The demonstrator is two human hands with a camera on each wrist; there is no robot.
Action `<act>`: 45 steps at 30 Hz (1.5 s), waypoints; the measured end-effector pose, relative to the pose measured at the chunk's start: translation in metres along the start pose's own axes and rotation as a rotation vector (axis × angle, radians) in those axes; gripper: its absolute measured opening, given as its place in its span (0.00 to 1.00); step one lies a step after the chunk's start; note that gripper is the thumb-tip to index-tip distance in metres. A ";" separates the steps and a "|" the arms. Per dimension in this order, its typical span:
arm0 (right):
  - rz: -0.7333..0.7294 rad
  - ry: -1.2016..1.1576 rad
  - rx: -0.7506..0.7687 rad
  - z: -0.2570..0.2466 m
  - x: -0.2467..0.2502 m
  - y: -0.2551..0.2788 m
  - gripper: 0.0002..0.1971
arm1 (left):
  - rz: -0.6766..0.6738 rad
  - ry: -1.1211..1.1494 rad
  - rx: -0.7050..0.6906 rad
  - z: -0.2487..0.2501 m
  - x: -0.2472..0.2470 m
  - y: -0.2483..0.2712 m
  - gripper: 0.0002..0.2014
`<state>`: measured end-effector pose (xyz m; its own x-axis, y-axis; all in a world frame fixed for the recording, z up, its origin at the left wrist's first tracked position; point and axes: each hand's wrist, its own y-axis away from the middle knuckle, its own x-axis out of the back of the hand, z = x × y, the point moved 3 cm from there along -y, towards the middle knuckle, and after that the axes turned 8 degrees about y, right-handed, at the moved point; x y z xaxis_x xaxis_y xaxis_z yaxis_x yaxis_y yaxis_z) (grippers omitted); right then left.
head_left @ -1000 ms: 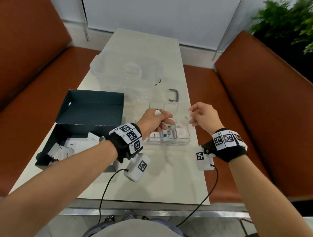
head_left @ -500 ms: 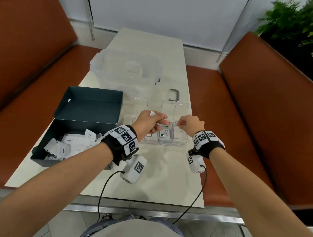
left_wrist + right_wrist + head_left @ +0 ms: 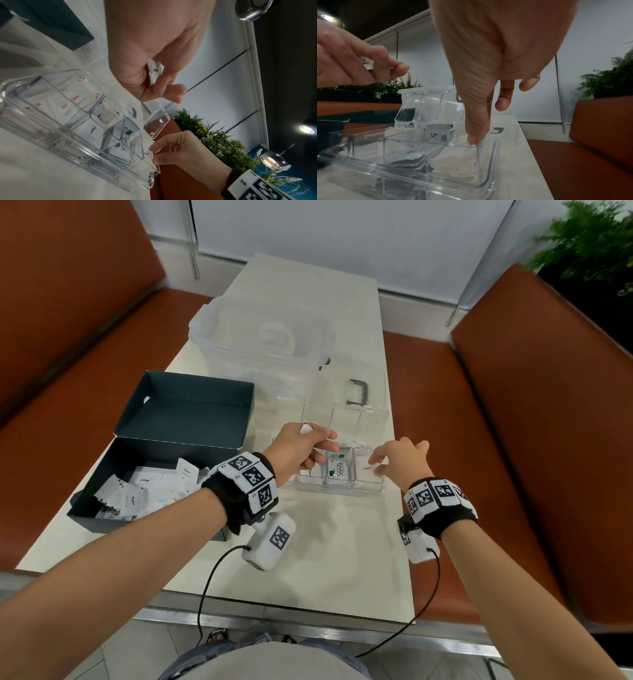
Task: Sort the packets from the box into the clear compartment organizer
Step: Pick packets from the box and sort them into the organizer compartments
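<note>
A clear compartment organizer (image 3: 335,491) sits mid-table with its lids flipped up. My left hand (image 3: 308,446) hovers over its left side and pinches a white pepper packet (image 3: 155,70) between thumb and fingers. My right hand (image 3: 397,460) is over the right compartment with its fingers loosely spread; its thumb (image 3: 474,135) points down inside the wall and touches a white sugar packet (image 3: 368,469) lying there. A Stevia packet (image 3: 337,469) stands in the middle compartment. The dark open box (image 3: 102,515) at the left holds several white packets (image 3: 144,491).
A large clear lidded bin (image 3: 267,344) stands behind the organizer, with a dark handle (image 3: 358,392) beside it. Orange benches (image 3: 513,440) flank the narrow table (image 3: 342,559). A plant (image 3: 589,241) fills the far right corner.
My right hand came down from above the organizer's right edge into the right compartment, and its fingers loosened over the sugar packet. My left hand stayed over the organizer, still holding its packet.
</note>
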<state>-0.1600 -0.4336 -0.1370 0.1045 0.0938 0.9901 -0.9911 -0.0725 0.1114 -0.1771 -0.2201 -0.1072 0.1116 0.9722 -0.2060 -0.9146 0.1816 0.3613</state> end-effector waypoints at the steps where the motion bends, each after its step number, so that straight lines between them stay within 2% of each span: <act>1: -0.015 0.036 0.017 0.000 0.001 -0.002 0.07 | 0.002 -0.005 0.002 0.000 0.000 0.000 0.08; 5: -0.055 0.154 0.081 -0.006 0.003 -0.004 0.07 | -0.006 0.064 0.047 0.003 -0.001 0.000 0.11; 10: -0.093 0.098 0.082 -0.014 0.001 -0.003 0.09 | -0.089 0.373 0.187 0.008 -0.001 0.005 0.22; 16: -0.114 0.023 0.043 -0.013 0.000 -0.002 0.09 | -0.161 0.594 0.286 0.015 0.004 0.009 0.32; 20: -0.118 0.061 0.047 -0.014 0.015 0.000 0.06 | -0.186 0.554 0.311 0.018 0.009 0.012 0.28; 22: 0.033 0.008 0.041 -0.019 0.033 -0.001 0.04 | -0.188 0.523 0.322 0.019 0.013 0.011 0.26; 24: 0.201 -0.198 0.037 -0.033 0.052 -0.001 0.04 | -0.202 0.497 0.331 0.019 0.017 0.010 0.26; 25: 0.232 -0.327 0.055 -0.043 0.060 0.000 0.05 | -0.210 0.486 0.332 0.019 0.018 0.009 0.27; 28: 0.103 -0.592 0.148 -0.082 0.072 0.001 0.15 | -0.238 0.432 0.326 0.018 0.020 0.008 0.33; 29: 0.046 -0.628 0.162 -0.092 0.072 0.002 0.14 | -0.244 0.409 0.324 0.018 0.020 0.007 0.34; 31: -0.019 -0.733 0.173 -0.105 0.070 0.000 0.07 | -0.241 0.380 0.317 0.018 0.021 0.006 0.34; 33: -0.010 -0.832 0.160 -0.109 0.070 -0.004 0.03 | -0.235 0.341 0.300 0.019 0.024 0.006 0.32; 36: 0.085 -0.933 0.100 -0.102 0.074 -0.011 0.03 | -0.204 0.233 0.278 0.018 0.034 0.008 0.28; 40: 0.114 -0.768 -0.008 -0.090 0.063 -0.021 0.05 | -0.085 0.094 0.248 0.014 0.055 0.011 0.18; 45: -0.039 -0.538 -0.110 -0.100 0.033 -0.019 0.06 | -0.033 0.051 0.236 0.012 0.073 0.016 0.13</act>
<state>-0.1457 -0.3296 -0.1146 0.1396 -0.4288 0.8925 -0.9854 0.0282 0.1677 -0.1789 -0.1448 -0.1052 0.1147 0.9577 -0.2641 -0.7941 0.2481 0.5549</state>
